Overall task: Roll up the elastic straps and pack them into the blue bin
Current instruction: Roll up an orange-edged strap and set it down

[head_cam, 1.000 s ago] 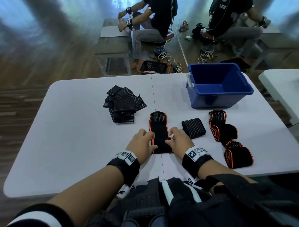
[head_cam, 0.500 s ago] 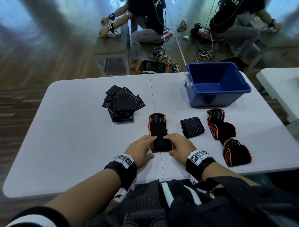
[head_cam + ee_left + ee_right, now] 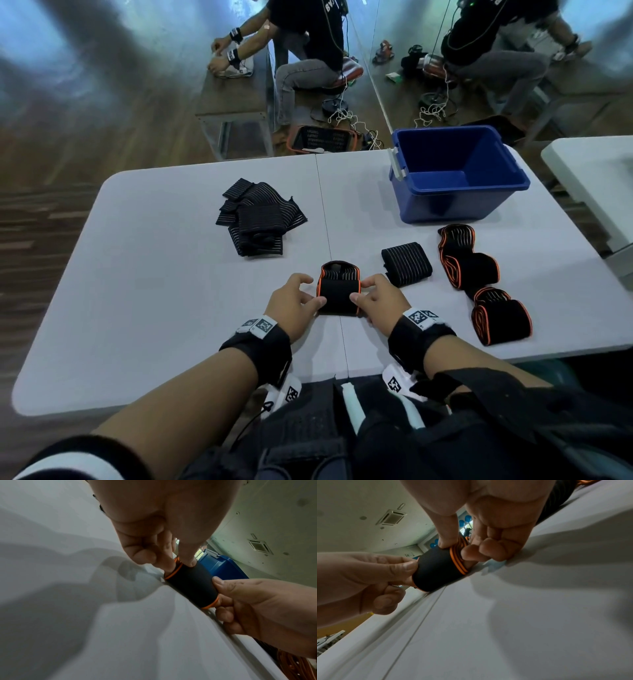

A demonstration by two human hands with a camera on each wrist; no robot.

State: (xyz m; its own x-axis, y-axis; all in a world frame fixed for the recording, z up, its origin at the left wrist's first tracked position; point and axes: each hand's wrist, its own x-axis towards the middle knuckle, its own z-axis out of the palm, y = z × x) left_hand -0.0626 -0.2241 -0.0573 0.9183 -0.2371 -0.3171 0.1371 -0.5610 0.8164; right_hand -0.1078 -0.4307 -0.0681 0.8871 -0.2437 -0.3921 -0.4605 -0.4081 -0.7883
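A black strap with orange edging (image 3: 339, 291) lies on the white table (image 3: 164, 294) near its front edge, mostly rolled, with a short tail still flat beyond the roll. My left hand (image 3: 301, 301) pinches the roll's left end (image 3: 173, 569) and my right hand (image 3: 373, 299) pinches its right end (image 3: 458, 555). The blue bin (image 3: 455, 174) stands at the back right and shows nothing inside. Right of my hands lie a rolled black striped strap (image 3: 406, 263) and two orange-edged straps (image 3: 466, 255) (image 3: 501, 317).
A loose pile of black striped straps (image 3: 258, 219) lies left of the table's centre seam. Another white table (image 3: 596, 178) stands at the right. Beyond the table a person sits at a bench (image 3: 233, 92), with a mirror wall behind and a basket (image 3: 322, 138) on the floor.
The roll has advanced away from me along the strap, so the flat tail is much shorter. Both hands have moved forward with it, and the roll is thicker.
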